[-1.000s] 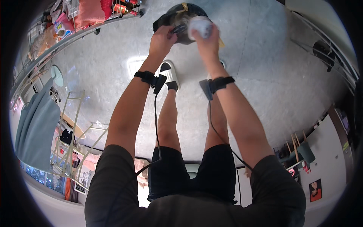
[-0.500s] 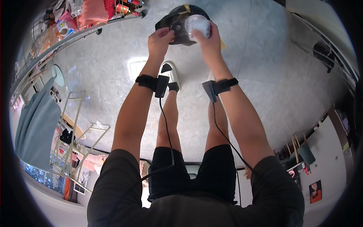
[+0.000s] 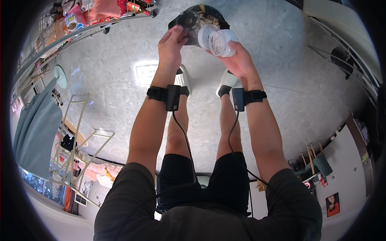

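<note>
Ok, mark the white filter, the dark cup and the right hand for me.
white filter (image 3: 219,40), head view, on its round pleated face.
dark cup (image 3: 189,19), head view, on its see-through rim.
right hand (image 3: 240,62), head view, on the palm below the filter.

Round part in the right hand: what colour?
White to translucent, a ribbed round filter-like part, seen in the head view, gripped by the right hand.

Scene was bright, evenly lit. A ceiling light glared as a white rectangular patch on the glossy grey tiled floor (image 3: 281,80), just left of the white slipper (image 3: 183,78). Shadows soft, faint. Heavy fisheye bend w/ black vignette at rim; centre sharp, edges softer.
</note>
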The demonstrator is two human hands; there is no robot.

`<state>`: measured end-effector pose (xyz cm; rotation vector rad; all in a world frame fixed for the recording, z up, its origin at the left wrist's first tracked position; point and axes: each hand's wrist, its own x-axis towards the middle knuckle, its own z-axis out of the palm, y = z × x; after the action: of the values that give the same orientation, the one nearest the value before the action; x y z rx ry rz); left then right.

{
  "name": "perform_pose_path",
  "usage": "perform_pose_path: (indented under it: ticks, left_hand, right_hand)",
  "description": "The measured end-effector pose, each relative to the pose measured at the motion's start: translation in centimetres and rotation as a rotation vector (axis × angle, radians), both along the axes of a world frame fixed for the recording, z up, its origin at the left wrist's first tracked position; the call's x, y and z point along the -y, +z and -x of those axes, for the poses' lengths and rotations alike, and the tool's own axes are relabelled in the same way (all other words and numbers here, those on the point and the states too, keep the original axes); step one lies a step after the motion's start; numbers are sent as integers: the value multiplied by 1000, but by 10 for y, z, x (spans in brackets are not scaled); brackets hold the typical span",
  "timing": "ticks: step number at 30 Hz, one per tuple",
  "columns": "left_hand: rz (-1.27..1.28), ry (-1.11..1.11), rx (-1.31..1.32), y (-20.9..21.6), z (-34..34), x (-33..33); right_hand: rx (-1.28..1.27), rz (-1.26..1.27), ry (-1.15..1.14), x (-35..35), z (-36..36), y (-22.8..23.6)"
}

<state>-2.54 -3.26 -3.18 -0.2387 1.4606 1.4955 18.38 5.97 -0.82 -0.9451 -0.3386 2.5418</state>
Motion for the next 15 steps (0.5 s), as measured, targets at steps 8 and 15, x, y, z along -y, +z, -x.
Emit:
perform_pose_path:
  ticks: [8, 15]
  left_hand:
    - [-139, -34, 165, -6, -22, -11]
    - [-149, -14, 247, -26, -26, -12]
  right_hand:
    - [128, -214, 128, 13, 1, 5]
    - [168, -202, 162, 23, 14, 26]
